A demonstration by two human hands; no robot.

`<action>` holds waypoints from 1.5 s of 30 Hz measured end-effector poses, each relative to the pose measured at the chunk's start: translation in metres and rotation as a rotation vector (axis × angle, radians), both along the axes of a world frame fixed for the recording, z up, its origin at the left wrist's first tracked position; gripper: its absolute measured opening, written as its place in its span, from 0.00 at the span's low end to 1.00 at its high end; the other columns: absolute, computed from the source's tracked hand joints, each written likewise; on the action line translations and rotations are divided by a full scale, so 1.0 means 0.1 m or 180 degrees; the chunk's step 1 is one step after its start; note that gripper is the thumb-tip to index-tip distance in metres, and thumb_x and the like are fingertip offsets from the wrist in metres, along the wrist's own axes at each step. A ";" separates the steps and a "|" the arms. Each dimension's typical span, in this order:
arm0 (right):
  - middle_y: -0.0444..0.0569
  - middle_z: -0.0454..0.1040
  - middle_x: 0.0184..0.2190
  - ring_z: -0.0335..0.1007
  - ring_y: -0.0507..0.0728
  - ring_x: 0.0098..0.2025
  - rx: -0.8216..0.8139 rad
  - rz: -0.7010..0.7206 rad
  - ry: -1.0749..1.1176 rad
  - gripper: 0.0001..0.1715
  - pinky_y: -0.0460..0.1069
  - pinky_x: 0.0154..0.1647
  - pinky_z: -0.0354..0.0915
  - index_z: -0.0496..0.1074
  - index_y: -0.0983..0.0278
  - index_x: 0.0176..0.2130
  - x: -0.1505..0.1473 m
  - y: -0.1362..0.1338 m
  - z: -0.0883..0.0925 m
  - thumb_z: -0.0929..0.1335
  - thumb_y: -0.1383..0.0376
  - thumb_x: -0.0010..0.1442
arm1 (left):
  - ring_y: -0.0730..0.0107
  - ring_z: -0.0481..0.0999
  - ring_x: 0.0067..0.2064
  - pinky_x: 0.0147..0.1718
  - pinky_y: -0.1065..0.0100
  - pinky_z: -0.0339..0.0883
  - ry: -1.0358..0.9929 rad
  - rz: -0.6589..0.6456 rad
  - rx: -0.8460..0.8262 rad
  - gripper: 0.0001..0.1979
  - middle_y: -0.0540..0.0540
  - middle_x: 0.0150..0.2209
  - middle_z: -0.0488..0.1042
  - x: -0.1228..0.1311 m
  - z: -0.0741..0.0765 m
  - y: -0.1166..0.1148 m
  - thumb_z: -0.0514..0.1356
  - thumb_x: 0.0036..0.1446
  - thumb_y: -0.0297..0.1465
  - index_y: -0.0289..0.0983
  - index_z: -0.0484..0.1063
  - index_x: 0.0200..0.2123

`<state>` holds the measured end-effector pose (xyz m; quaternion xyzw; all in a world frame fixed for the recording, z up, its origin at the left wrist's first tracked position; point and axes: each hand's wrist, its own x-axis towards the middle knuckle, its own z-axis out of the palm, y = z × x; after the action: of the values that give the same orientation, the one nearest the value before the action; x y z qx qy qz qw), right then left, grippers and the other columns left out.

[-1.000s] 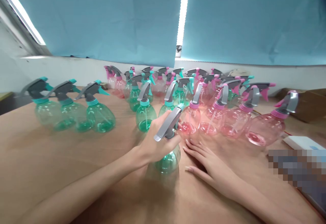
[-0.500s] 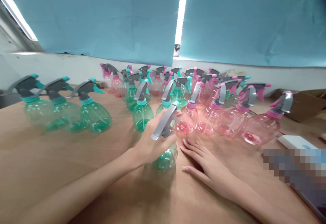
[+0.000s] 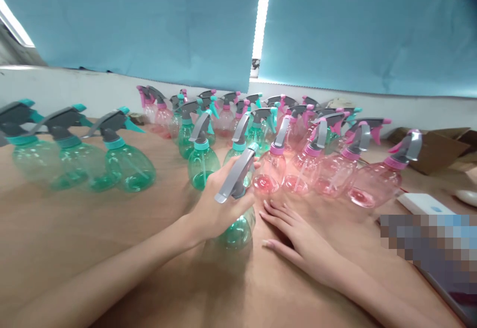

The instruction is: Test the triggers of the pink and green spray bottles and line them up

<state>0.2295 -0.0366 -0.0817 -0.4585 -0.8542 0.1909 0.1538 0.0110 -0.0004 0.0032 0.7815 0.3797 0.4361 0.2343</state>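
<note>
My left hand [image 3: 216, 204] is closed round the neck of a green spray bottle [image 3: 237, 231], just under its grey trigger head. The bottle stands on the brown table [image 3: 156, 248], its collar mostly hidden by my fingers. Flat on the table to its right lies my right hand [image 3: 298, 231], fingers stretched out and holding nothing. Just beyond it a pink spray bottle [image 3: 268, 174] heads a row of several pink ones running right. Behind my left hand stands another green spray bottle [image 3: 203, 166].
Several green spray bottles [image 3: 130, 169] form a row at the left. More pink and green bottles crowd the back by the wall. Toward the right are a white box [image 3: 425, 203], a cardboard box [image 3: 428, 151] and a blurred-out patch. Blue curtains [image 3: 130, 25] hang behind.
The whole view has shifted slightly, so things appear a little further left. My left hand keeps its hold on the green spray bottle, and my right hand stays flat on the table.
</note>
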 end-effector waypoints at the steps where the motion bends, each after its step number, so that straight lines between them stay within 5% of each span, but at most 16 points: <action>1: 0.54 0.55 0.68 0.46 0.66 0.70 -0.0005 0.0005 -0.0021 0.38 0.66 0.69 0.46 0.59 0.61 0.67 0.00 0.00 0.00 0.62 0.45 0.66 | 0.74 0.72 0.31 0.34 0.67 0.69 0.0024 0.0014 0.0000 0.17 0.46 0.43 0.73 0.00 0.01 0.00 0.55 0.55 0.27 0.39 0.66 0.50; 45: 0.55 0.54 0.68 0.45 0.66 0.70 -0.0090 -0.0009 -0.0106 0.39 0.67 0.69 0.44 0.60 0.64 0.66 -0.03 0.00 0.03 0.60 0.44 0.67 | 0.74 0.66 0.27 0.30 0.67 0.66 -0.0097 0.0055 0.0040 0.17 0.50 0.34 0.69 0.00 -0.02 -0.01 0.56 0.55 0.26 0.39 0.67 0.50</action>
<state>0.2260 -0.0363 -0.0789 -0.4649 -0.8533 0.1950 0.1333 0.0107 -0.0015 0.0011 0.7729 0.3801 0.4524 0.2314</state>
